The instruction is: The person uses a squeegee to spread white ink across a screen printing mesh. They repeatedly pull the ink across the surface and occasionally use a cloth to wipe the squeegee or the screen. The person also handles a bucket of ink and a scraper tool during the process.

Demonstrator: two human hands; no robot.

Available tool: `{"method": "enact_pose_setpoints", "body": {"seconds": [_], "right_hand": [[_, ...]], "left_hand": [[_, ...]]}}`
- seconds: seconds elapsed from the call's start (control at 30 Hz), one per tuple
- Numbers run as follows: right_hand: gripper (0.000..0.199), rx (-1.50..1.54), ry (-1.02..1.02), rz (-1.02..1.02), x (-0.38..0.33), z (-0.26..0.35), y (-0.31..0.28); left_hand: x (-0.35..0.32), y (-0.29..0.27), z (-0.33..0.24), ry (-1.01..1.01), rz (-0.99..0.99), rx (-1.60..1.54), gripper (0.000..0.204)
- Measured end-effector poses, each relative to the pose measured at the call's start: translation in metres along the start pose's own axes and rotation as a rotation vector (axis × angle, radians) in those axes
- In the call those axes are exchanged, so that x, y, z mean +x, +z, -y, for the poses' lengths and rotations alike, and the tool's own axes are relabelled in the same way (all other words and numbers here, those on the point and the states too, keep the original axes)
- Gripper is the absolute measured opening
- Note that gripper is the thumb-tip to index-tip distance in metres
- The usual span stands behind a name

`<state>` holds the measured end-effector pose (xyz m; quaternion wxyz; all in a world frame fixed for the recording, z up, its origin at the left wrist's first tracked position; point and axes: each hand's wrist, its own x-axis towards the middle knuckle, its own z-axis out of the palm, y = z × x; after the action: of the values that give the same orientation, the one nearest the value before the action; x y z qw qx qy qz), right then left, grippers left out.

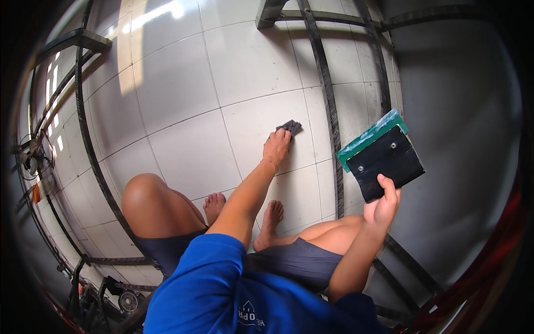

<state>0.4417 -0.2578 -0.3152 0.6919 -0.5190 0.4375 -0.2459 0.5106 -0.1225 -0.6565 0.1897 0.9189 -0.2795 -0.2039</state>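
My left hand reaches forward and down to the tiled floor, its fingers closed on a crumpled dark grey cloth. The cloth lies against the pale tiles. Off to the right, my right hand holds up a flat black rectangular plate by its lower edge, the thumb on its face. Two small round metal fasteners show on the plate. A green strip with whitish smears sticks out along its far edge. What the plate is for cannot be told, and most of the right fingers are hidden behind it.
Dark metal frame bars run along the floor at right, with another frame at left. A grey wall stands to the right. My bare feet are between the frames. A fan shows at far left.
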Motion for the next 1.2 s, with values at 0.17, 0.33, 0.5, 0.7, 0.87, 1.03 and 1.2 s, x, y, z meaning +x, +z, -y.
{"method": "enact_pose_setpoints", "body": {"seconds": [0.17, 0.33, 0.5, 0.7, 0.87, 1.03, 1.2], "right_hand": [[0.048, 0.071, 0.079, 0.058, 0.02, -0.003, 0.004], [0.044, 0.041, 0.064, 0.11, 0.031, -0.002, 0.027], [0.038, 0.045, 0.105, 0.172, 0.033, -0.004, 0.035], [0.033, 0.033, 0.193, 0.186, 0.04, -0.013, 0.046], [0.034, 0.078, 0.434, 0.052, 0.055, -0.062, 0.053], [0.035, 0.02, 0.507, -0.155, -0.014, -0.075, 0.112], [0.031, -0.198, 0.409, -0.045, -0.161, 0.006, 0.211]], "left_hand": [[-0.028, -0.002, -0.013, -0.14, 0.194, -0.218, 0.019], [-0.037, 0.027, 0.042, -0.324, 1.711, -0.443, 0.018], [-0.039, -0.007, 0.12, -0.364, 1.552, -0.567, 0.024], [-0.017, -0.154, 0.118, -0.332, 0.377, -0.519, 0.04], [-0.077, -0.244, 0.074, -0.494, -0.14, -0.716, 0.042], [-0.179, -0.318, 0.04, -0.918, -0.084, -0.727, 0.049], [-0.271, -0.391, 0.009, -1.19, -0.166, -0.719, 0.063]]}}
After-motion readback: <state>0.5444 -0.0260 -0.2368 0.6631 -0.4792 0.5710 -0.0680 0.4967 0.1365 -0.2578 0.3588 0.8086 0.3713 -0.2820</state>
